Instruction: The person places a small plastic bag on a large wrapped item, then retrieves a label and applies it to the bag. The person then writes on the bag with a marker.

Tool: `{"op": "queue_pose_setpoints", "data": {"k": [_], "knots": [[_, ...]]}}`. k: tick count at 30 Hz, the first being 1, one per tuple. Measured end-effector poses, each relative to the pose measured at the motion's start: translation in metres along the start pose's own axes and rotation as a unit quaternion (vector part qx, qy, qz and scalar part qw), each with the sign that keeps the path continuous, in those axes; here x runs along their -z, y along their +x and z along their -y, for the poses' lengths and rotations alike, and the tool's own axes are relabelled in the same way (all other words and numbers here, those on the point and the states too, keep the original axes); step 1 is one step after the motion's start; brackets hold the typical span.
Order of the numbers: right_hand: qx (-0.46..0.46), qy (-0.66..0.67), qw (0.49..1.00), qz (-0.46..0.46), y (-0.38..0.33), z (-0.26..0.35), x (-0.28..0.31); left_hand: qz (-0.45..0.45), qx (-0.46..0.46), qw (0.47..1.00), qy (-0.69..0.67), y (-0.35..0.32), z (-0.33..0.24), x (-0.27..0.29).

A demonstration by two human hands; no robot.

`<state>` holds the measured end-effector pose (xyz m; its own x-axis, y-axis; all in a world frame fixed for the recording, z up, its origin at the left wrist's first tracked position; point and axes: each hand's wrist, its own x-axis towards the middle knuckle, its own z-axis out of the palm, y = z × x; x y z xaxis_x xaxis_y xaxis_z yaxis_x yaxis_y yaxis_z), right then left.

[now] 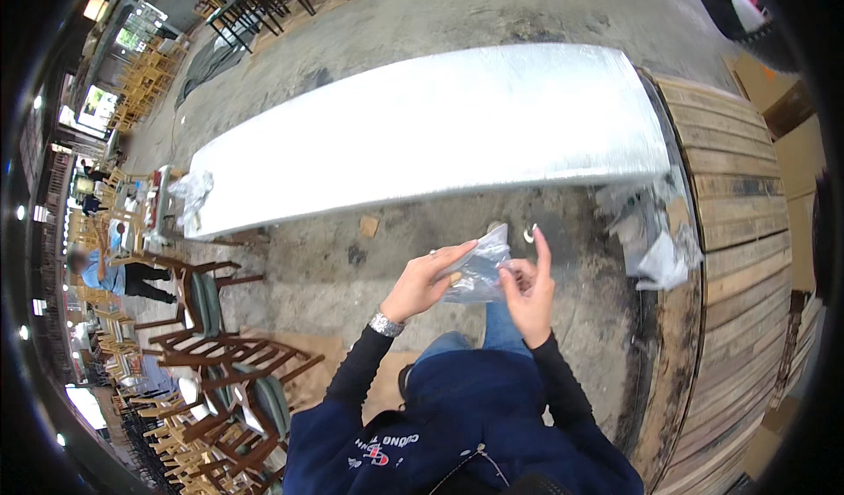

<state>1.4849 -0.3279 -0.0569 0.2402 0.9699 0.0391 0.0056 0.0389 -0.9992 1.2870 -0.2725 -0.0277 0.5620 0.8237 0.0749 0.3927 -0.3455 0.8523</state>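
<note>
The left hand [424, 284] and the right hand [529, 302] both have their grip closed on the clear plastic bag [479, 273], before the table [422, 134], probably because thin film needs support from two sides.

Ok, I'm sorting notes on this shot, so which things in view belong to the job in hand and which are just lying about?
In hand:
clear plastic bag, held by the left hand and right hand

Apparently lying about:
cardboard scrap on the floor
chairs at left
crumpled sheeting at the table's left end
</note>
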Motion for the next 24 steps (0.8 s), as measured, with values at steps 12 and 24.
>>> {"op": "queue_pose_setpoints", "data": {"k": [12,24], "knots": [[-0.141,-0.161,0.977,0.019,0.351,-0.171,-0.004,0.035,0.121,0.99,-0.059,0.317,0.253,0.022],[0.018,-0.244,0.969,-0.047,0.439,-0.231,0.01,-0.353,0.278,0.847,-0.283,0.348,0.321,0.011]]}}
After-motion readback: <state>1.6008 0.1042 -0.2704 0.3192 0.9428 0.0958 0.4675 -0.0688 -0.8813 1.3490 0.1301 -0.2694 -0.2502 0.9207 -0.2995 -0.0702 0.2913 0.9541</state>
